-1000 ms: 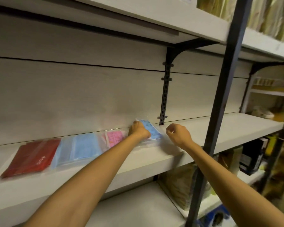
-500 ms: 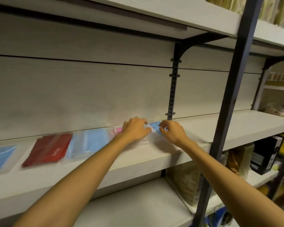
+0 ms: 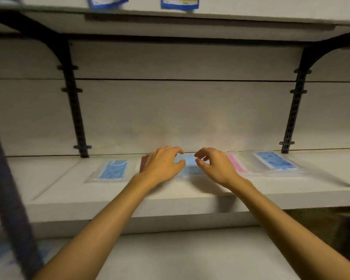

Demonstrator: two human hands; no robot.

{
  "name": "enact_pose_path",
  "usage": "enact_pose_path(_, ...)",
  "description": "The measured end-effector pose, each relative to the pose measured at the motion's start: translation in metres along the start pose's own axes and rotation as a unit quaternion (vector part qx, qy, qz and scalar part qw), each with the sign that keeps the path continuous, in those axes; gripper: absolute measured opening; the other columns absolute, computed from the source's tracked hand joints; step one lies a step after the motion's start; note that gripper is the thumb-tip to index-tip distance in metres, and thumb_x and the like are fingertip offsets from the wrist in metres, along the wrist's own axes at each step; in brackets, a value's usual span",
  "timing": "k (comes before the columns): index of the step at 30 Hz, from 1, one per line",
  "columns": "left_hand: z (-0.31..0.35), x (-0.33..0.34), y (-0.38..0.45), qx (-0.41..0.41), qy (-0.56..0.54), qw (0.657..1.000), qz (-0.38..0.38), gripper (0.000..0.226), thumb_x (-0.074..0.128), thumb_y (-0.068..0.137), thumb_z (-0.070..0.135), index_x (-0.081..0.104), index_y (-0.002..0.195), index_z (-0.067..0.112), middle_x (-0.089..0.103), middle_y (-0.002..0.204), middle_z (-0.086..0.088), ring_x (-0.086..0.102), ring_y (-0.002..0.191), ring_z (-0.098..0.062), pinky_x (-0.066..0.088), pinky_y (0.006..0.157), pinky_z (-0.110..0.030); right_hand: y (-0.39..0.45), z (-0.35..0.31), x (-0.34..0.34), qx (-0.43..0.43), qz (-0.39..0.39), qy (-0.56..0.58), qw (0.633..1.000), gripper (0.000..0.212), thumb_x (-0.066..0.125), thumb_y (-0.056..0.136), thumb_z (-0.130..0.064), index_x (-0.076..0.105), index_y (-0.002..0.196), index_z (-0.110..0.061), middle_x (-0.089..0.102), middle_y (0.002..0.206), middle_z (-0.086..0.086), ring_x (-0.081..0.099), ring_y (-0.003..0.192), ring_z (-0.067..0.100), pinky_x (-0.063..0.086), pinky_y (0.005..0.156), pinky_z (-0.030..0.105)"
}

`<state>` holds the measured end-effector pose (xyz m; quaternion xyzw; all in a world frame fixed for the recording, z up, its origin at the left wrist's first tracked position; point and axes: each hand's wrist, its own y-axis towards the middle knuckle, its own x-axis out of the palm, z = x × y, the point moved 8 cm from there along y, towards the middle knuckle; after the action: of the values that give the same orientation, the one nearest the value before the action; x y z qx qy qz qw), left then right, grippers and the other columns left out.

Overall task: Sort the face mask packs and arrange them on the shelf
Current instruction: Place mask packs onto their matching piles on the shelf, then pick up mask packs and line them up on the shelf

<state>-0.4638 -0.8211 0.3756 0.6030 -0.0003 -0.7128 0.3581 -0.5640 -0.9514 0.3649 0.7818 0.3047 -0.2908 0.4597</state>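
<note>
Several clear face mask packs lie in a row along the back of the white shelf (image 3: 190, 196). From the left they are a blue patterned pack (image 3: 112, 170), a red pack (image 3: 144, 161) mostly hidden under my left hand, a light blue pack (image 3: 187, 165), a pink pack (image 3: 236, 163) and another blue patterned pack (image 3: 275, 162). My left hand (image 3: 163, 165) and right hand (image 3: 215, 166) hover on either side of the light blue pack. Their fingers are loosely curled, and the thumb tips are at the pack's edges. Neither hand plainly grips anything.
Black brackets (image 3: 77, 122) (image 3: 293, 116) run up the back wall at left and right. A dark upright post (image 3: 6, 188) stands blurred at the near left. The upper shelf (image 3: 190, 19) carries blue-edged packs. A lower shelf (image 3: 190, 255) lies under my forearms.
The view has swung left along the shelf. Both hands left the right blue patterned pack and moved left to the light blue pack.
</note>
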Motion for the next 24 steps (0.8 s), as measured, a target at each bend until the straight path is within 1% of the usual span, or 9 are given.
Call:
enact_pose_path(1,-0.014,-0.009,-0.011,-0.007,0.002,1.0,0.007,0.036,0.054,0.091,0.044,0.059,0.124,0.031,0.064,0.114,0.003,0.06,0.106,-0.023,0.049,0.089,-0.036,-0.001,-0.017,0.008,-0.011,-0.003,0.009,1.0,0.024,0.058,0.095,-0.031,0.069,0.112,-0.019,0.07,0.111,-0.002,0.064,0.095,0.014,0.055,0.084,0.035)
enact_pose_path(4,-0.054,-0.035,-0.05,-0.023,-0.001,0.999,0.032,0.035,0.056,0.09,0.043,0.06,0.123,0.031,0.064,0.119,0.003,0.06,0.108,-0.023,0.049,0.091,-0.037,-0.008,-0.067,0.032,-0.035,-0.011,0.019,0.999,0.023,0.059,0.092,-0.03,0.07,0.109,-0.02,0.071,0.109,-0.003,0.065,0.096,0.016,0.053,0.084,0.038)
enact_pose_path(7,-0.092,-0.06,-0.097,-0.053,-0.029,0.997,0.047,0.033,0.055,0.093,0.041,0.06,0.124,0.033,0.062,0.119,0.009,0.059,0.106,-0.016,0.048,0.09,-0.033,-0.021,-0.116,0.056,-0.042,-0.022,0.034,0.998,0.021,0.061,0.093,-0.026,0.072,0.108,-0.017,0.072,0.107,0.0,0.065,0.094,0.019,0.053,0.083,0.037)
enact_pose_path(10,-0.124,-0.082,-0.144,-0.069,-0.056,0.995,0.053,0.033,0.055,0.093,0.04,0.059,0.126,0.035,0.06,0.12,0.011,0.057,0.104,-0.013,0.049,0.087,-0.033,-0.039,-0.163,0.079,-0.048,-0.023,0.057,0.997,0.02,0.063,0.093,-0.027,0.072,0.108,-0.018,0.072,0.106,-0.001,0.066,0.094,0.015,0.052,0.082,0.032)
enact_pose_path(12,-0.144,-0.096,-0.174,-0.072,-0.063,0.994,0.056,0.034,0.055,0.093,0.041,0.056,0.127,0.037,0.059,0.121,0.012,0.056,0.102,-0.01,0.049,0.085,-0.03,-0.053,-0.195,0.093,-0.057,-0.022,0.069,0.996,0.02,0.062,0.093,-0.026,0.072,0.11,-0.019,0.071,0.106,-0.004,0.064,0.094,0.012,0.051,0.082,0.03)
enact_pose_path(16,-0.182,-0.124,-0.232,-0.066,-0.072,0.993,0.058,0.032,0.055,0.094,0.04,0.056,0.126,0.038,0.058,0.119,0.013,0.056,0.102,-0.007,0.051,0.087,-0.032,-0.083,-0.261,0.116,-0.061,-0.018,0.082,0.995,0.017,0.061,0.094,-0.025,0.071,0.106,-0.021,0.068,0.099,-0.007,0.062,0.084,0.008,0.045,0.071,0.022)
enact_pose_path(19,-0.215,-0.138,-0.275,-0.055,-0.054,0.995,0.057,0.031,0.056,0.096,0.035,0.057,0.126,0.033,0.059,0.118,0.01,0.055,0.104,-0.009,0.049,0.09,-0.031,-0.106,-0.308,0.14,-0.064,-0.027,0.082,0.994,0.017,0.061,0.094,-0.027,0.07,0.107,-0.022,0.066,0.097,-0.007,0.06,0.082,0.006,0.042,0.067,0.016)
enact_pose_path(21,-0.241,-0.142,-0.302,-0.057,-0.053,0.996,0.049,0.029,0.055,0.096,0.035,0.057,0.125,0.032,0.059,0.117,0.008,0.054,0.108,-0.012,0.05,0.092,-0.034,-0.119,-0.337,0.16,-0.072,-0.036,0.085,0.993,0.017,0.059,0.095,-0.029,0.07,0.108,-0.023,0.065,0.098,-0.008,0.06,0.083,0.004,0.043,0.067,0.014)
enact_pose_path(24,-0.286,-0.146,-0.34,-0.064,-0.041,0.997,0.034,0.03,0.053,0.096,0.039,0.057,0.125,0.034,0.058,0.119,0.01,0.052,0.111,-0.012,0.046,0.096,-0.038,-0.134,-0.379,0.196,-0.092,-0.057,0.088,0.99,0.017,0.059,0.095,-0.029,0.069,0.108,-0.025,0.065,0.1,-0.008,0.061,0.086,0.004,0.051,0.074,0.021)
